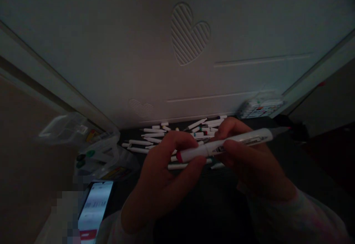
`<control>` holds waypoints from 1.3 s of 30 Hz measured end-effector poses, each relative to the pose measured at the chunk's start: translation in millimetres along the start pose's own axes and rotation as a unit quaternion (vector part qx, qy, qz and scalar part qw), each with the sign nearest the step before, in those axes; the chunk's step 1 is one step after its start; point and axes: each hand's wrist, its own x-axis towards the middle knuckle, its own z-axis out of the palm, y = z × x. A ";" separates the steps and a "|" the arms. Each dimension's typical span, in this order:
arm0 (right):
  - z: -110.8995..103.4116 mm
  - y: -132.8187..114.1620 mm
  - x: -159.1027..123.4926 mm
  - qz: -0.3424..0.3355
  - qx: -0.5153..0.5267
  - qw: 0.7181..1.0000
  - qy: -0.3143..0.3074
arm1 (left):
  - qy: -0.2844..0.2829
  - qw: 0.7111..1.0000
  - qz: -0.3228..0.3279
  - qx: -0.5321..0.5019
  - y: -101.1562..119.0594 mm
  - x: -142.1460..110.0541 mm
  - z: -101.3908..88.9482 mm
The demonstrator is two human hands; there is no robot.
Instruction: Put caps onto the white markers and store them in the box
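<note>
A white marker pen [244,139] is held in the air between my two hands, nearly level and rising slightly to the right. My left hand [163,185] pinches its left part, a cap with a dark red end, between thumb and fingers. My right hand [252,162] grips the barrel, thumb on the near side. A pointed tip with a pinkish end shows at the marker's right. Behind and beneath my hands, several loose white markers [138,142] lie scattered on a dark surface [199,199], partly hidden by my fingers.
At the left stands a clear plastic box [108,159] with its lid raised and a few markers inside. A lit phone [95,207] lies nearer me. A pack of markers [260,105] stands at the back right, against a pale panel [124,51] with heart reliefs.
</note>
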 end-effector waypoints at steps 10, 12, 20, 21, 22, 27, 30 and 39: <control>-2.7 -1.2 -2.0 -0.019 -0.055 0.998 -0.027 | 0.010 1.000 -0.011 0.015 2.1 1.5 -2.6; -3.4 -0.6 -2.2 -0.017 -0.056 0.998 -0.033 | 0.002 1.000 -0.007 0.016 2.0 1.6 -2.9; -2.8 -1.8 -0.1 -0.015 -0.049 0.998 -0.042 | -0.005 0.999 -0.006 0.031 2.4 1.0 -2.8; -2.6 -2.0 0.1 -0.015 -0.046 0.998 -0.045 | -0.004 0.999 -0.005 0.032 2.8 0.8 -2.8; -2.5 -2.2 0.3 -0.015 -0.044 0.998 -0.047 | -0.003 0.999 -0.004 0.034 3.2 0.7 -2.8; -2.4 -1.7 -0.6 -0.016 -0.050 0.998 -0.048 | -0.004 0.999 -0.004 0.036 3.6 0.3 -2.6; -2.7 -1.5 -1.2 -0.020 -0.058 0.997 -0.049 | 0.002 0.999 -0.001 0.033 3.4 0.4 -2.2; -4.2 -2.9 -2.4 0.002 -0.015 1.000 -0.026 | 0.025 0.999 -0.025 -0.016 4.8 1.5 -3.6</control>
